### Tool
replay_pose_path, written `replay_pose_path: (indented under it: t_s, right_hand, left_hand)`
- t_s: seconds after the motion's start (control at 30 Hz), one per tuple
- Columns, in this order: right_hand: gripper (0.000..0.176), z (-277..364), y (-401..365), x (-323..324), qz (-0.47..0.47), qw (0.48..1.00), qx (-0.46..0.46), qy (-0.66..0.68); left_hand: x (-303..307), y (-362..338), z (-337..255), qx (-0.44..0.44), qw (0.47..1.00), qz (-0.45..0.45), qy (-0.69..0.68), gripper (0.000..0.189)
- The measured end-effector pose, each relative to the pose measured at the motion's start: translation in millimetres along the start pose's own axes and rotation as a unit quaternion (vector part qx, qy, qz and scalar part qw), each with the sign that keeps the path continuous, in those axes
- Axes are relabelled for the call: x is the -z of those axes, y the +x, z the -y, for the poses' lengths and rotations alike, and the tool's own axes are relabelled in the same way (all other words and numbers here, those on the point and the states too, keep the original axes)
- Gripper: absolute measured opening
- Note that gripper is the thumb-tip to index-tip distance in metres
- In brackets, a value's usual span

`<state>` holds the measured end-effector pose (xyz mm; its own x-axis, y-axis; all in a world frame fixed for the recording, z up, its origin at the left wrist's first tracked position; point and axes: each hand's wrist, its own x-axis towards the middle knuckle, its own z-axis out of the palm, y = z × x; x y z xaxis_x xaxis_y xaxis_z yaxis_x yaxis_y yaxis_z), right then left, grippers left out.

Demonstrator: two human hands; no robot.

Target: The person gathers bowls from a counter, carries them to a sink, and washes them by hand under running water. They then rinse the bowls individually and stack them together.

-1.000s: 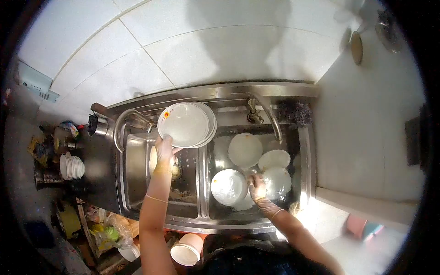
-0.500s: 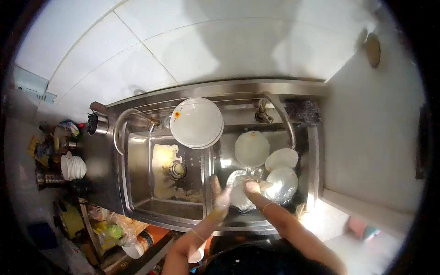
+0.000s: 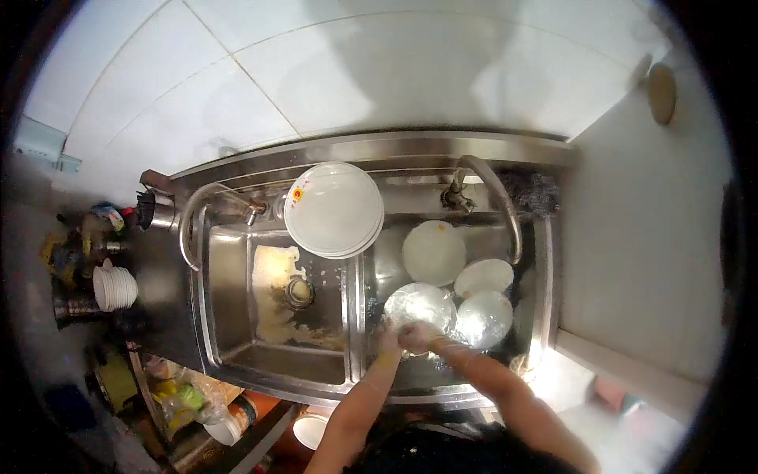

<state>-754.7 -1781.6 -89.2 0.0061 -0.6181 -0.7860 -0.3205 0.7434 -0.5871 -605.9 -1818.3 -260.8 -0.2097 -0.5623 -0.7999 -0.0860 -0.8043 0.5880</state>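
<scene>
In the right basin of a steel sink (image 3: 354, 332), a wet white plate (image 3: 417, 303) lies among other plates, glare on its surface. My left hand (image 3: 390, 336) is at its near left rim with the fingers closed. Right beside it, my right hand (image 3: 418, 336) is curled at the near edge of the same plate. What the right fingers hold, if anything, is hidden. Behind and to the right lie a pale round plate (image 3: 434, 253), a smaller dish (image 3: 484, 278) and another white plate (image 3: 484, 319).
A stack of white plates (image 3: 333, 209) rests across the divider at the back. Two curved faucets (image 3: 189, 229) stand along the back edge. Food residue (image 3: 275, 272) lies around the left basin's drain. Stacked small dishes (image 3: 115, 286) sit on the left counter; a dark scrubber (image 3: 530, 193) is at back right.
My left hand has moved right to the plate's near rim. My right hand has drawn back toward me from over the plate, and the two hands are now close together.
</scene>
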Motion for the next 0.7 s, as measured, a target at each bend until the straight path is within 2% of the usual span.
replay_pose_path:
  t_s: [0.03, 0.07, 0.1, 0.13, 0.2, 0.23, 0.27, 0.3, 0.33, 0.4, 0.47, 0.53, 0.57, 0.6, 0.67, 0.7]
  right_hand:
    - [0.032, -24, 6, -8, -0.033, 0.994, 0.032, -0.1]
    - [0.031, -52, 19, -13, -0.055, 0.989, -0.009, -0.136]
    - [0.029, -81, 37, -17, -0.075, 0.981, -0.05, -0.172]
    - [0.028, -102, 50, -18, -0.095, 0.97, -0.09, -0.206]
    - [0.032, -123, 68, -9, -0.242, 0.953, -0.088, -0.16]
    - [0.033, -121, 74, -4, -0.301, 0.946, -0.098, -0.071]
    - [0.033, -119, 80, 0, -0.362, 0.927, -0.097, 0.018]
    - [0.034, -99, 82, -1, -0.398, 0.894, -0.11, 0.172]
    - [0.035, -81, 81, -4, -0.424, 0.838, -0.12, 0.323]
    - [0.04, -57, 68, -17, -0.337, 0.863, -0.009, 0.378]
    - [0.046, -43, 46, -28, -0.246, 0.868, 0.1, 0.419]
    - [0.043, -46, 19, -31, -0.184, 0.966, 0.097, 0.153]
    - [0.041, -47, 5, -28, -0.148, 0.985, 0.093, 0.012]
    - [0.04, -38, -17, -19, -0.141, 0.984, 0.104, -0.029]
    - [0.036, -23, -56, 1, -0.129, 0.977, 0.124, -0.112]
    - [0.035, -40, -51, 0, -0.153, 0.971, 0.132, -0.131]
  left_hand:
    - [30, 55, 55, -0.032, 0.987, -0.109, 0.114, 0.036]
    - [24, 48, 46, -0.083, 0.951, -0.079, 0.288, 0.038]
    - [14, 26, 19, -0.133, 0.881, -0.047, 0.451, 0.04]
    - [3, 1, -6, -0.177, 0.78, -0.015, 0.6, 0.042]
    - [-13, -31, -25, -0.162, 0.8, -0.031, 0.577, 0.042]
    - [-20, -48, -36, -0.155, 0.809, -0.039, 0.566, 0.043]
    - [-32, -71, -59, -0.077, 0.883, 0.001, 0.463, 0.045]
    - [-45, -101, -89, 0.006, 0.935, 0.042, 0.351, 0.048]
    - [-51, -115, -105, 0.087, 0.966, 0.082, 0.231, 0.052]
    - [-55, -97, -94, 0.131, 0.977, 0.051, 0.158, 0.055]
    - [-55, -90, -90, 0.049, 0.981, 0.086, 0.164, 0.058]
    - [-42, -91, -93, -0.164, 0.94, 0.177, 0.241, 0.061]
    - [-37, -87, -94, -0.197, 0.937, 0.219, 0.186, 0.06]
    - [-34, -95, -105, -0.268, 0.9, 0.189, 0.288, 0.061]
    - [-38, -129, -146, -0.398, 0.777, 0.117, 0.474, 0.064]
    - [-42, -145, -169, -0.456, 0.745, 0.123, 0.472, 0.064]
